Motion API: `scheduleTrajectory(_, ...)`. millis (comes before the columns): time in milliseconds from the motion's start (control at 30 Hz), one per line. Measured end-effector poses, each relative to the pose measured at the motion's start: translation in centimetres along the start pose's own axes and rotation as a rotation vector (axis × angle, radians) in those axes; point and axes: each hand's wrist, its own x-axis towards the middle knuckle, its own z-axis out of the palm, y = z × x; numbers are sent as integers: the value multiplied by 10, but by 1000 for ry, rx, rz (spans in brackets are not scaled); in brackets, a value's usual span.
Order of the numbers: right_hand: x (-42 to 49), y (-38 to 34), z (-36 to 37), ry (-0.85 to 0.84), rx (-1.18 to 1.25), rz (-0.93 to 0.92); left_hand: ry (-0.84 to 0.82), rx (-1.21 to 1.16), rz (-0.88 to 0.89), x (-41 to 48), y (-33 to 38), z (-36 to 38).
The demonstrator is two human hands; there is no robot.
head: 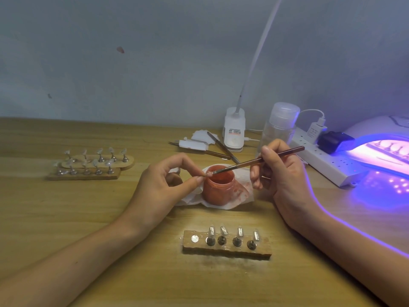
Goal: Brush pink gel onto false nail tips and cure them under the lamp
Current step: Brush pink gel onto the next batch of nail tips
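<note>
Pinching 1 small pink-coated false nail tip (pixel 208 173) in left hand (pixel 163 182) over squat open pink gel jar (pixel 218 191), probably to catch drips, gripping slim brown-handled brush (pixel 261 160) in right hand (pixel 281 173).

The yellow-brown wooden counter (pixel 88 218) holds a small wooden block (pixel 225 251), a white paper tissue (pixel 241 196), a long white power strip (pixel 325 165) and a glowing purple nail lamp (pixel 371 125).
</note>
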Motion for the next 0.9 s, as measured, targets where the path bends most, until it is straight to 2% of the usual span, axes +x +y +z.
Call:
scheduleTrajectory(100, 1, 0, -2, 41, 1, 13, -1, 1, 7, 0, 0, 0)
scheduleTrajectory(267, 0, 0, 0, -11, 16, 15, -16, 24, 32, 0, 0, 0)
scheduleTrajectory(400, 1, 0, -2, 42, 36, 44, -12, 33, 42, 1, 1, 0)
scheduleTrajectory(533, 0, 1, 0, -3, 44, 19, -13, 39, 48, 1, 0, 0)
scheduleTrajectory(667, 1, 2, -2, 44, 43, 46, -11, 44, 41, 1, 0, 0)
scheduleTrajectory(900, 0, 1, -1, 12, 35, 44, -16, 47, 35, 0, 0, -1)
